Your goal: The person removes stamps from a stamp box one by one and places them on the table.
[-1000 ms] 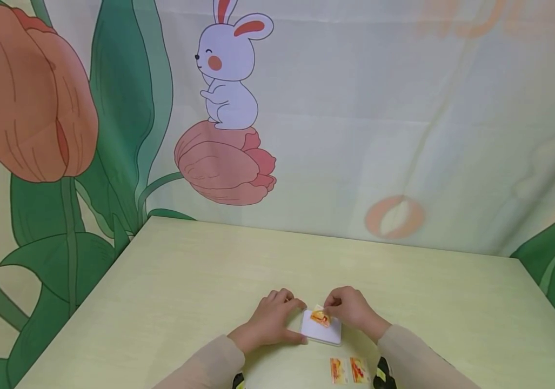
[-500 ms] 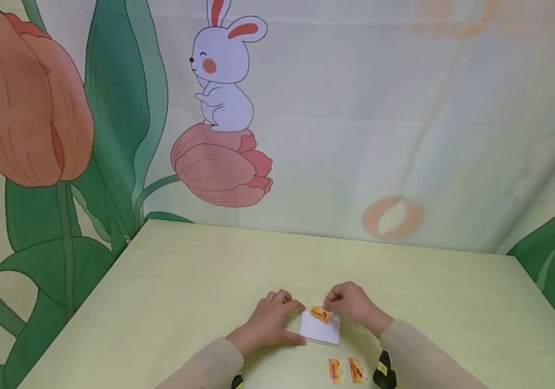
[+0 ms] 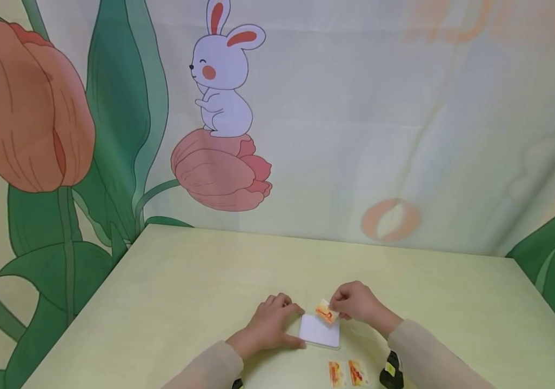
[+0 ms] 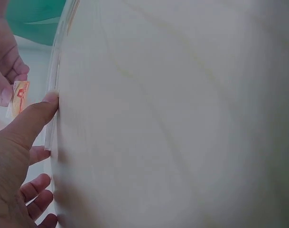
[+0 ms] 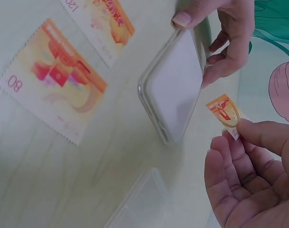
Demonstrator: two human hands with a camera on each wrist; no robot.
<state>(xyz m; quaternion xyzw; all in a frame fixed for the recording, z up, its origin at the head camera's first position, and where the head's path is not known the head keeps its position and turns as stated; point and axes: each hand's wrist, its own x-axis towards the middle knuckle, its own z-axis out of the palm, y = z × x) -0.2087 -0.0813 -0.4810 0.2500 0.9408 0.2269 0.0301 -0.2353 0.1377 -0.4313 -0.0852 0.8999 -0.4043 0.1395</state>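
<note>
A small orange and yellow stamp (image 3: 326,312) is pinched between the thumb and fingers of my right hand (image 3: 361,302), raised over the far edge of a white pad. That pad (image 5: 175,78) sits in a shallow clear plastic case (image 3: 323,346) with rounded corners. My left hand (image 3: 273,326) grips the case from the left, thumb at its near corner and index finger at the far one; its other fingers curl beside it. In the right wrist view, two more perforated stamps lie flat: one marked 80 (image 5: 56,80) and one marked 120 (image 5: 101,23).
A clear plastic lid or box (image 5: 139,202) lies on the table near the case. The pale table (image 3: 209,281) ends at a hanging cloth (image 3: 326,135) printed with tulips and a rabbit. Dark straps (image 3: 391,371) show near the right sleeve.
My right hand has lifted the stamp off the pad's surface and shifted slightly right with it. My left hand stays on the case. The head view has tilted a little.
</note>
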